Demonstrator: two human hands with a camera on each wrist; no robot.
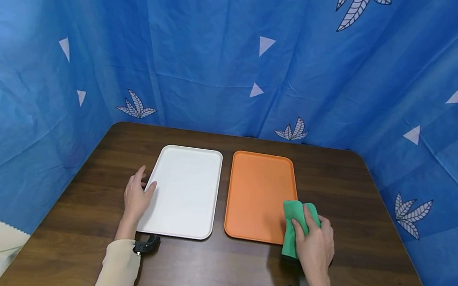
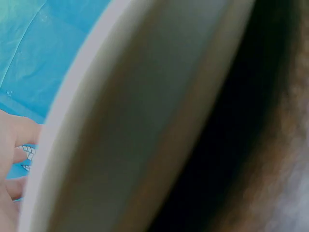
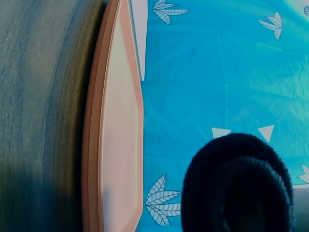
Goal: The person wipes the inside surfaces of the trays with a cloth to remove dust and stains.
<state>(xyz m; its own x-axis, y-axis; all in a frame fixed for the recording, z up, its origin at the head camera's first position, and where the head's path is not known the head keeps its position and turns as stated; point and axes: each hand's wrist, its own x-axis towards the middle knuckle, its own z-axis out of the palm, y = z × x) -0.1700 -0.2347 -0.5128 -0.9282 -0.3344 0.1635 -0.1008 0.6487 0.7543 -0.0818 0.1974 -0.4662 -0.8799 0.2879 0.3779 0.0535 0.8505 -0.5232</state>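
One white tray (image 1: 184,192), one orange tray (image 1: 260,197), my right fingers (image 1: 310,218) grasping one green cloth (image 1: 292,212), left fingers (image 1: 137,177) loose at white tray's edge

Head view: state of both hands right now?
Left hand: open, at the left edge of the white tray.
Right hand: closed, holding a green cloth.

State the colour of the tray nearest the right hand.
The tray is plain orange, seen best in the head view.
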